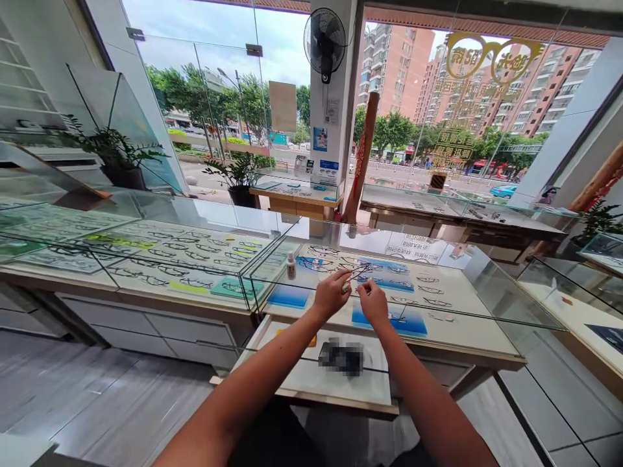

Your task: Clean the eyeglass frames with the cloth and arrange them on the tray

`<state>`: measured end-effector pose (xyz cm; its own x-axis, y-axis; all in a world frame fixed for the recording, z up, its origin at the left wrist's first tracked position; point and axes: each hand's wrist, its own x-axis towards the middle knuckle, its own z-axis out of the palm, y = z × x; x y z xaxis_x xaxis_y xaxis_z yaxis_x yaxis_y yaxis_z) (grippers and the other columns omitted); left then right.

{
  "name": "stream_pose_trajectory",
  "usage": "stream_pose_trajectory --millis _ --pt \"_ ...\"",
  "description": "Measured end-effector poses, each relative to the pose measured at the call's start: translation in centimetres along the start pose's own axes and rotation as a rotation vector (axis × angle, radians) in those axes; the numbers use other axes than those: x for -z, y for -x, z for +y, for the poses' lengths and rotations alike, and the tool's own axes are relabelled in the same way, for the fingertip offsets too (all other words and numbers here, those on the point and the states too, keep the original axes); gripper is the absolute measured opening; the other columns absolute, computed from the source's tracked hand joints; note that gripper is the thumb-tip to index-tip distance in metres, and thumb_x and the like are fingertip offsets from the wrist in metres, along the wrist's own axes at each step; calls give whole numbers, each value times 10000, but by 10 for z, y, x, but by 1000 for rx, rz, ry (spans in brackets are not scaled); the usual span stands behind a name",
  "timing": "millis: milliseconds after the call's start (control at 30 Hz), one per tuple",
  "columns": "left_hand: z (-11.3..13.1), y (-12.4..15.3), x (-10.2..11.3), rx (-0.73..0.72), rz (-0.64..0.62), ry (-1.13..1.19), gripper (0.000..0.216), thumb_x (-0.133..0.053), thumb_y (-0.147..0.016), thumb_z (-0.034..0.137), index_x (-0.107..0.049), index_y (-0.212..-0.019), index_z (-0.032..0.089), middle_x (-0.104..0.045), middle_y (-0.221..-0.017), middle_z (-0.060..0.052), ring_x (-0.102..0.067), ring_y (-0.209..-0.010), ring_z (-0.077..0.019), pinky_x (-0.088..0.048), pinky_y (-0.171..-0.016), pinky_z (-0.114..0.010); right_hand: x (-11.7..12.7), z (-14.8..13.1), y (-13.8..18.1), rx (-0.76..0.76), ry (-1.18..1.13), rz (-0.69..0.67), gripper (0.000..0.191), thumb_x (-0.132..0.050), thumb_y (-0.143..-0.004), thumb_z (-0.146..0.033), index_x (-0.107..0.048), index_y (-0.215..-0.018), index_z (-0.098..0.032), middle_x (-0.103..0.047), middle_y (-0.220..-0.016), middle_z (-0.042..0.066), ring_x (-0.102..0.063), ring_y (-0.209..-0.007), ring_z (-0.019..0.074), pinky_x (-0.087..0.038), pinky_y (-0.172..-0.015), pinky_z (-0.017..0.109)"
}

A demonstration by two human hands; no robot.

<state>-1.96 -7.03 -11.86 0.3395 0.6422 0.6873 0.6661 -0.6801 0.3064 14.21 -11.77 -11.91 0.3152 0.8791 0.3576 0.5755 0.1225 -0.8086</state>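
Observation:
My left hand (333,293) is closed on a pair of thin dark-framed eyeglasses (361,270), held above the glass top of a display case. A small pale spot, perhaps a ring, shows at its fingers. Close on the right, my right hand (374,303) has its fingertips pinched together just below the eyeglasses. What sits in that pinch is too small to make out. A small white spray bottle (291,267) stands to the left of my hands. Under my forearms is a pulled-out white drawer (296,379) with a blurred dark object (342,358) in it.
An orange item (311,338) lies in the drawer, partly behind my left forearm. Rows of spectacle frames (433,290) and blue display mats (411,322) are inside the case. Another glass case (160,250) adjoins on the left. A wall fan (325,42) hangs on the pillar.

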Motion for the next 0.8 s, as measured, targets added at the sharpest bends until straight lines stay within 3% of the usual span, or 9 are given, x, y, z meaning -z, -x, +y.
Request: stream_pose_trajectory --millis 200,300,667,800 --pt "14 8 -2 -16 -102 12 439 -599 -967 196 -712 -1388 252 -708 -1477 -63 -698 -1332 -234 -581 -1136 -373 6 14 1 -31 -198 -37 471 -554 -912 -601 -735 -1046 -187 -671 -748 20 -577 -672 205 -419 -633 306" --pt "22 8 -4 0 -111 50 429 -600 -976 212 -717 -1386 255 -714 -1465 -66 -702 -1327 -234 -581 -1133 -368 11 12 3 3 -226 -60 454 -581 -917 -605 -735 -982 -183 -664 -739 13 -558 -667 187 -425 -646 303" --pt "27 6 -5 -21 -62 99 335 -583 -990 209 -714 -1296 242 -734 -1412 -64 -712 -1287 -205 -579 -1084 -329 15 -3 -8 9 -57 33 339 -576 -940 -514 -688 -828 -214 -647 -693 14 -550 -654 192 -347 -652 307" --pt "27 1 -3 107 -17 146 167 -572 -999 229 -679 -1128 230 -752 -1265 -80 -726 -1167 -199 -585 -966 -310 17 -5 -12 106 51 21 271 -532 -973 -436 -658 -859 -225 -607 -689 1 -504 -656 187 -295 -659 302"
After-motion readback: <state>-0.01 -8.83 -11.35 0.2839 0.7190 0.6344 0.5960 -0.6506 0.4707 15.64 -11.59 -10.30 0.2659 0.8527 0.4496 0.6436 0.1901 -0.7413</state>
